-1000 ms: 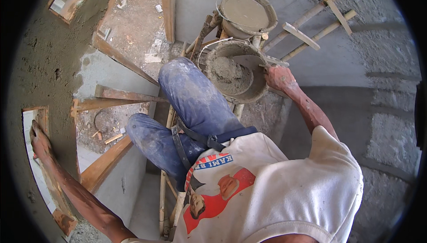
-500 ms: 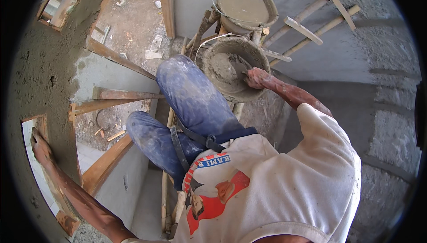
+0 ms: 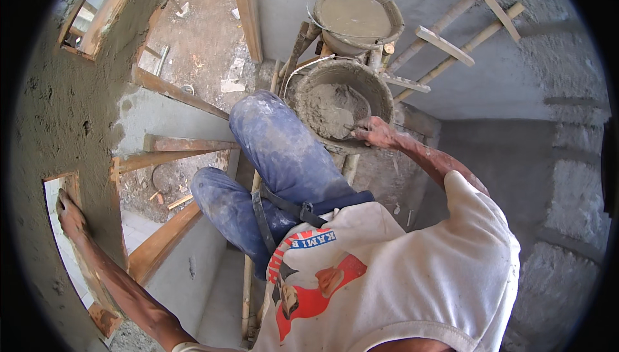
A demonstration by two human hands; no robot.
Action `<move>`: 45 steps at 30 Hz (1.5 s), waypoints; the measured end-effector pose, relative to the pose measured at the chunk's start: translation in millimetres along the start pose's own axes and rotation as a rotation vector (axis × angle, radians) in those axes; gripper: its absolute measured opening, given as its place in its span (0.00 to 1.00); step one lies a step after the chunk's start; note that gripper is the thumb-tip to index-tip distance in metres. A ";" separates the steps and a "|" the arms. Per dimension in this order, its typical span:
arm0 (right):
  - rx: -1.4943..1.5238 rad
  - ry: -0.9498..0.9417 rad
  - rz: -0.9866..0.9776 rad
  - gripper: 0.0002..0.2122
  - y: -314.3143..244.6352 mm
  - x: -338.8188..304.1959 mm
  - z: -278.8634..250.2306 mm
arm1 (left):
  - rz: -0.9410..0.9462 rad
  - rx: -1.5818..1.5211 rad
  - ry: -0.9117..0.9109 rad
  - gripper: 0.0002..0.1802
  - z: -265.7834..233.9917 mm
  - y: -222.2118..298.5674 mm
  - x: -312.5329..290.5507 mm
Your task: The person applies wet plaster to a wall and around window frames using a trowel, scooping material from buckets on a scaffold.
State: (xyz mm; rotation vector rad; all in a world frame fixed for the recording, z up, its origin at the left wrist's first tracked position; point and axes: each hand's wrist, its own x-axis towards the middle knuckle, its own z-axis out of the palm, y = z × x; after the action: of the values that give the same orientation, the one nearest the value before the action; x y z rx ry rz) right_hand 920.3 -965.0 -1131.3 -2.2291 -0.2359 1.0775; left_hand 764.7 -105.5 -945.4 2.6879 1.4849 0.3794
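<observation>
My right hand (image 3: 375, 133) is closed on the handle of a trowel (image 3: 349, 126), low inside a mortar-caked bucket (image 3: 383, 94). Thick grey mortar (image 3: 327, 104) fills part of this bucket and hides most of the blade. Far to the left, my left hand (image 3: 72, 218) grips the edge of a small wooden window frame (image 3: 72, 187) set in the freshly rendered wall (image 3: 48, 113). Its fingers curl over the wood at the opening.
Behind the mortar bucket stands a second bucket (image 3: 356, 13) of grey liquid. A wooden ladder (image 3: 445, 42) leans at the far right. Bamboo poles (image 3: 247, 287) run beneath my bent legs (image 3: 284, 139). Timber door frames (image 3: 164, 239) and a rubble-strewn floor (image 3: 200, 49) lie to the left.
My right hand has drawn the trowel nearer to me inside the bucket, and its blade is now mostly in the mortar. My left hand stays on the frame; the view has shifted slightly.
</observation>
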 end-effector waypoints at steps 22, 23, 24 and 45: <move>1.160 0.173 -0.033 0.07 -138.7 -40.3 -6.5 | 0.052 -0.154 0.083 0.38 -41.0 65.8 -61.1; 1.249 0.229 -0.127 0.08 -149.6 -29.4 -19.3 | 0.032 -0.133 0.113 0.38 -38.0 57.3 -58.3; 1.335 0.299 -0.213 0.09 -158.7 -20.3 -35.5 | 0.021 -0.140 0.089 0.37 -38.8 64.2 -61.1; 0.874 0.307 -0.548 0.17 -381.3 322.2 -0.3 | -0.076 -0.126 0.112 0.34 -27.7 47.7 -53.6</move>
State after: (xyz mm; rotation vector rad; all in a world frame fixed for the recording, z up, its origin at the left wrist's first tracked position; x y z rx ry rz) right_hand 1171.5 -534.7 -1100.8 -1.3806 -0.1773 0.3971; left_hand 770.2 -178.3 -921.1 2.5431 1.5304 0.6060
